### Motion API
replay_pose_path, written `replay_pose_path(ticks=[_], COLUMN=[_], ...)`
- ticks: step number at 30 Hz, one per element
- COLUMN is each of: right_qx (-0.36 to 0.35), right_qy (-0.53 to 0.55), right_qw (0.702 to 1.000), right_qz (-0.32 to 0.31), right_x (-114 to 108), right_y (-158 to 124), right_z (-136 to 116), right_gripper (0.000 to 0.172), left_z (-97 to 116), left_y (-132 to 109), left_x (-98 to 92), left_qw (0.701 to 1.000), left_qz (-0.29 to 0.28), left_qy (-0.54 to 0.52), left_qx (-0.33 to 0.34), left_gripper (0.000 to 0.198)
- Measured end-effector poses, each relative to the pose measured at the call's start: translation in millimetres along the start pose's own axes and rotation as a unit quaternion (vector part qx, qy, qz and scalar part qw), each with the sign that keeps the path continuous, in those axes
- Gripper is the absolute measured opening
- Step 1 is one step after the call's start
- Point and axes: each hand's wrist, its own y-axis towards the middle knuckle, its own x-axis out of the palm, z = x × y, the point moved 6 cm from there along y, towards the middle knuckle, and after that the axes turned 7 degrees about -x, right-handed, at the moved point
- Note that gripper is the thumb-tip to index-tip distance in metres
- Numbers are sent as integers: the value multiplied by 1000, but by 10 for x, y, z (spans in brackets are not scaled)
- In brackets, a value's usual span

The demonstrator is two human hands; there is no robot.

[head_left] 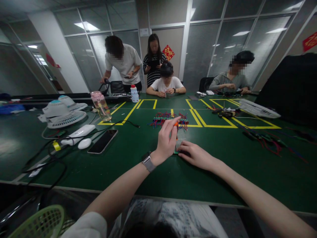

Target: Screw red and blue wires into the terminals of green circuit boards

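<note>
My left hand (165, 140), with a watch on its wrist, is closed around an orange-handled screwdriver (176, 125) that stands upright, most of it hidden by my fingers. Its lower end points down at a small green circuit board (175, 152) on the table. Beside it my right hand (195, 154) rests low on the table, its fingertips closed on the board's right edge. Just beyond my hands lies a row of small green circuit boards (158, 119) with red and blue wires sticking out on both sides.
On the green table (138, 165) to the left are a phone (102, 141), a white mouse (84, 143), black cables, a pink-capped bottle (101, 106) and white fans (65, 114). Wired boards (266, 137) and a keyboard (259, 108) lie right. Several people are across the table.
</note>
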Motion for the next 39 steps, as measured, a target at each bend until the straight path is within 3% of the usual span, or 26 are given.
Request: replay_pose_path(ticks=[9, 16, 24, 30, 39], right_qx=[12, 15, 17, 15, 12], right_qy=[-11, -10, -10, -10, -13], right_qw=[1000, 1000, 1000, 1000, 1000], right_qz=[-4, -5, -4, -4, -4], right_x=[23, 28, 35, 27, 26], right_y=[17, 18, 18, 25, 22], right_z=[26, 26, 36, 34, 31], right_gripper=[20, 20, 19, 19, 20], left_z=[-21, -92, -73, -99, -46], left_y=[-3, 6, 23, 22, 24], left_x=[-14, 7, -46, -12, -35], left_qw=[1000, 1000, 998, 999, 999], left_qz=[20, -6, 34, -8, 21], left_qy=[17, -2, 36, 0, 27], left_qx=[4, -15, -25, -41, -22], left_gripper=[24, 34, 18, 33, 21])
